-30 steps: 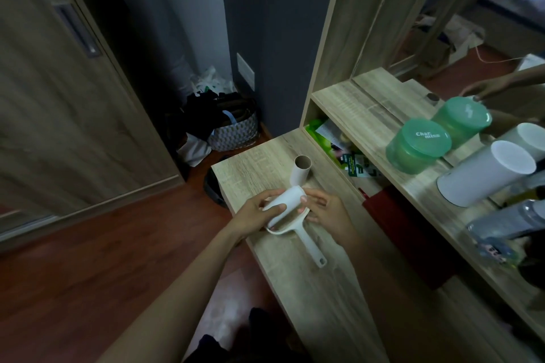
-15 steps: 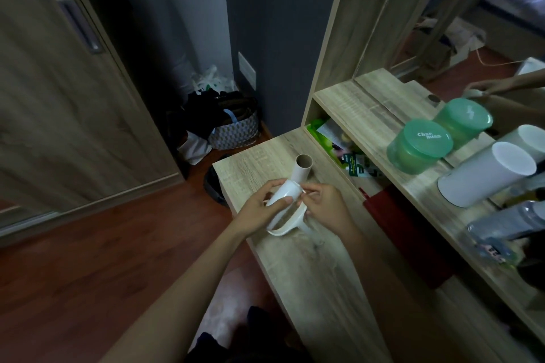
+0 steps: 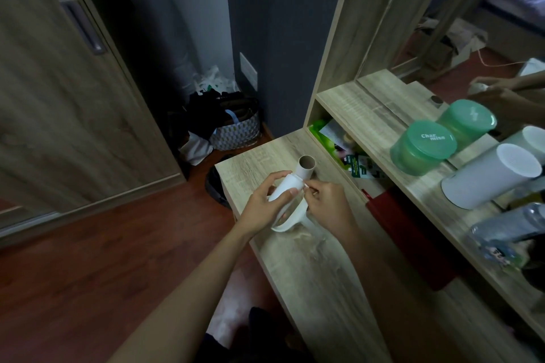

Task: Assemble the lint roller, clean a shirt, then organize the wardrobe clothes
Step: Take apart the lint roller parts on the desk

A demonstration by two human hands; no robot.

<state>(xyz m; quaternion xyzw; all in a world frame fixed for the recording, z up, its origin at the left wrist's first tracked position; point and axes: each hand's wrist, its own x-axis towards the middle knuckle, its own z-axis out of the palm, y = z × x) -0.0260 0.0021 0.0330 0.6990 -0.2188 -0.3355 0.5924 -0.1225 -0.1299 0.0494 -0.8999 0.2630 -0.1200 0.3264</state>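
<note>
While the left hand (image 3: pixel 263 204) grips the seemingly light, stiff white lint roll (image 3: pixel 286 186) mid-body, the right hand (image 3: pixel 328 204) pinches at its far end.

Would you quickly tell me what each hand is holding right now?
Left hand: grips the white cylindrical lint roll.
Right hand: pinches that roll's end.

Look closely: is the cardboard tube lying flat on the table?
No, the cardboard tube stands upright on the table, its open end facing up.
</note>
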